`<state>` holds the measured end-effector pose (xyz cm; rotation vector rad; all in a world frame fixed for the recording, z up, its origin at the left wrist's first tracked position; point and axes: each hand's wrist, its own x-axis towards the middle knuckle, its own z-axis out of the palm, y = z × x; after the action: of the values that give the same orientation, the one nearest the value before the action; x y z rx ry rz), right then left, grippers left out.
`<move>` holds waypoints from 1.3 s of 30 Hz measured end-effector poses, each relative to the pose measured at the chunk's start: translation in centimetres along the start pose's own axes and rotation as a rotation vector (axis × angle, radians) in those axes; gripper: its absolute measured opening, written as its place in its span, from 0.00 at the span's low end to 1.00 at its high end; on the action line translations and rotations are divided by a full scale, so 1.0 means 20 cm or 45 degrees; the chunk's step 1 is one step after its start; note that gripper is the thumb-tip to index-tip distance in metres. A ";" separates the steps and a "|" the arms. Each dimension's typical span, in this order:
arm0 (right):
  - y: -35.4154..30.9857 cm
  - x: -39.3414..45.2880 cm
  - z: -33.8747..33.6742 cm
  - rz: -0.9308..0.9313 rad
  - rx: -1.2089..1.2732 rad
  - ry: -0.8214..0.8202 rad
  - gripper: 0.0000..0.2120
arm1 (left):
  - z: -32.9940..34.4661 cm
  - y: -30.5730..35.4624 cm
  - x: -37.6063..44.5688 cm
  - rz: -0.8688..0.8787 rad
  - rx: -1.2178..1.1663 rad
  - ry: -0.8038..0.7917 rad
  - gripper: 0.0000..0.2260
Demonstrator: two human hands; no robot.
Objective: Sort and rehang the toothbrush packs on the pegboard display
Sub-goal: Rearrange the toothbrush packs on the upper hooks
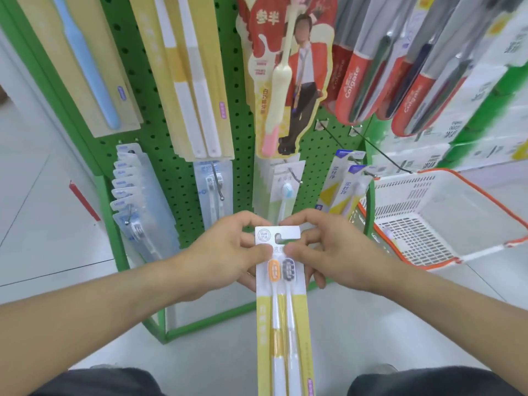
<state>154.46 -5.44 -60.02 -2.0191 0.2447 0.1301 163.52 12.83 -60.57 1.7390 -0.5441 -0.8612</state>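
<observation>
Two hands meet on one pack [281, 310] in front of the green pegboard [171, 155], near its lower edge. Your left hand [228, 252] pinches the pack's white header from the left, thumb on the front beside the hang slot, fingers curled behind. Your right hand [331, 252] grips it from the right in the same way. The pack hangs down between your forearms toward the bottom of the view; it holds two brushes side by side, one with an orange head, one with a dark head, on a yellow and white card.

Along the board's lower row, a stack of pale blue packs [137, 201] hangs at the left edge, then a clear pack [213, 184] on a hook, a white pack [285, 190] just above your hands, and blue and yellow packs [345, 184] toward the right edge. Higher up hang long yellow packs [194, 81], a red figure-shaped pack [288, 75], and red Colgate packs [380, 67] at the upper right. A white basket [445, 218] with an orange rim sits right of the board, seemingly on the floor.
</observation>
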 end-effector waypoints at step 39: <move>0.01 0.06 0.00 -0.116 0.077 0.192 0.26 | 0.01 -0.03 0.03 -0.073 0.219 -0.093 0.14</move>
<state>155.68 -5.74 -60.39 -1.9781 0.2482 -0.0860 163.66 12.40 -61.26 1.8926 -0.6355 -0.9441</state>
